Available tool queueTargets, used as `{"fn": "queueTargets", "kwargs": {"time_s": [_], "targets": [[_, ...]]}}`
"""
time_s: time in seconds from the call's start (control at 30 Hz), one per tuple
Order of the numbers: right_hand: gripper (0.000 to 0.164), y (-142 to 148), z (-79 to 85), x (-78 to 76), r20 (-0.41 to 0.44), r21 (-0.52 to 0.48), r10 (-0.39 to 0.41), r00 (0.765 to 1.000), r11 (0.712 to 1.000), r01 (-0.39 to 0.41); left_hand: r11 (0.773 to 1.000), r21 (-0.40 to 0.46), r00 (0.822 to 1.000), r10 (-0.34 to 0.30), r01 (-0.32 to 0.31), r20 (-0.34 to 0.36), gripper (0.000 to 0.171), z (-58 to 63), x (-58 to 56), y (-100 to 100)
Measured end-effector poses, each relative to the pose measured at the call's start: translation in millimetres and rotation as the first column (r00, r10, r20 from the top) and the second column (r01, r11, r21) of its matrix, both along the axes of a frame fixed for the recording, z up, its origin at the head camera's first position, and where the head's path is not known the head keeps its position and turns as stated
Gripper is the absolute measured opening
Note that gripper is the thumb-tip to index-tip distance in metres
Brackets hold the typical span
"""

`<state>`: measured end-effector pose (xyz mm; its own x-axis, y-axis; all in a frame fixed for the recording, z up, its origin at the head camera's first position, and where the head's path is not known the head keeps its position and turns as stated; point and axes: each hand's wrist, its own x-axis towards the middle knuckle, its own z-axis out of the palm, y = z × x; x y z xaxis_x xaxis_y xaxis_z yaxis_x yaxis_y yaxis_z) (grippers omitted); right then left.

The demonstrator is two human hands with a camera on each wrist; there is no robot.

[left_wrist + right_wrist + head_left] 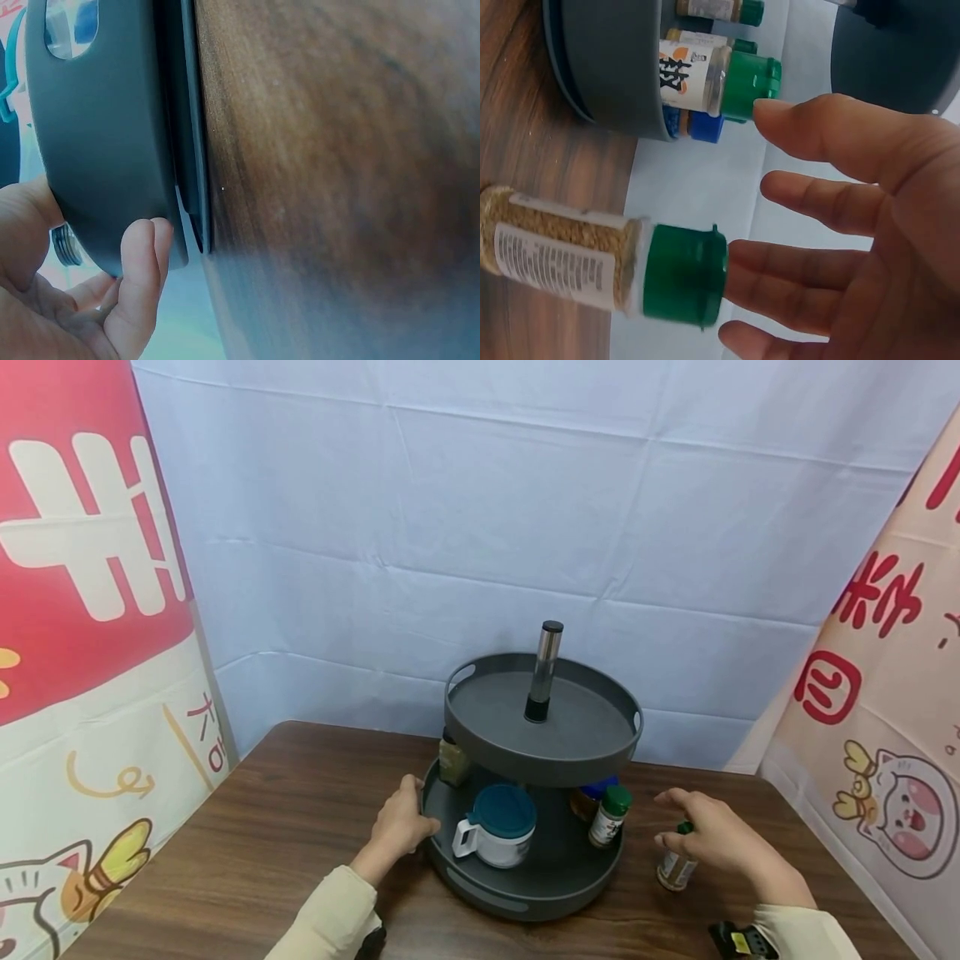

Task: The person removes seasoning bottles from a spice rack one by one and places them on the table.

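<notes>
A dark grey two-tier round tray [517, 900] stands on the table. My left hand [400, 820] grips the left rim of its lower tier, thumb over the wall and fingers outside, as the left wrist view [97, 292] shows. To the tray's right, a green-capped spice bottle [672, 870] stands on the table, with grain-like contents and a white label in the right wrist view [562, 255]. My right hand [716, 835] is spread around its cap without gripping it; some fingertips appear close to or against the cap. Another green-capped spice bottle [608, 818] stands on the lower tier.
The lower tier also holds a white jar with a teal lid and handle [504, 831], a blue-lidded jar [592, 795] and a dark-capped jar [453, 763]. A metal post [547, 664] rises through the upper tier [487, 702]. A pale cloth [420, 527] hangs behind the table.
</notes>
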<state>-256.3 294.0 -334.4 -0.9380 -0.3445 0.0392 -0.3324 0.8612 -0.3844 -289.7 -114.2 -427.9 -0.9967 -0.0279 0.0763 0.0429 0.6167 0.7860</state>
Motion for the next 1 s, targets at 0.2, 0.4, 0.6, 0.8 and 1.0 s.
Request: {"fn": "queueTargets", "kwargs": {"time_s": [0.2, 0.4, 0.6, 0.8, 1.0], "targets": [[0.055, -7.9, -1.3, -4.9, -0.010, -0.011, 0.022, 1.000, 1.000, -0.023, 1.000, 0.005, 1.000, -0.003, 0.003, -0.009, 0.061, 1.3, 0.4, 1.0], [0.053, -18.5, -3.6, -9.9, -0.016, -0.048, 0.051, 0.999, 0.998, -0.052, 1.000, 0.004, 1.000, 0.001, -0.001, -0.008, 0.061, 1.5, 0.7, 0.5], [0.059, -28.9, -8.6, -12.9, -0.073, -0.035, 0.064, 0.995, 0.997, -0.067, 1.000, -0.005, 1.000, 0.001, -0.001, -0.005, 0.061, -0.5, 0.7, -0.3], [0.066, -38.6, -16.1, -18.0, -0.197, -0.039, 0.091, 0.976, 0.994, -0.101, 1.000, -0.006, 1.000, 0.001, -0.001, -0.013, 0.061, -0.5, 0.3, -1.1], [0.067, -48.6, -24.3, -20.7, -0.274, -0.035, 0.135, 0.952, 0.988, -0.150, 1.000, -0.008, 1.000, 0.003, -0.004, -0.016, 0.061, -0.4, 0.4, -0.5]]}}
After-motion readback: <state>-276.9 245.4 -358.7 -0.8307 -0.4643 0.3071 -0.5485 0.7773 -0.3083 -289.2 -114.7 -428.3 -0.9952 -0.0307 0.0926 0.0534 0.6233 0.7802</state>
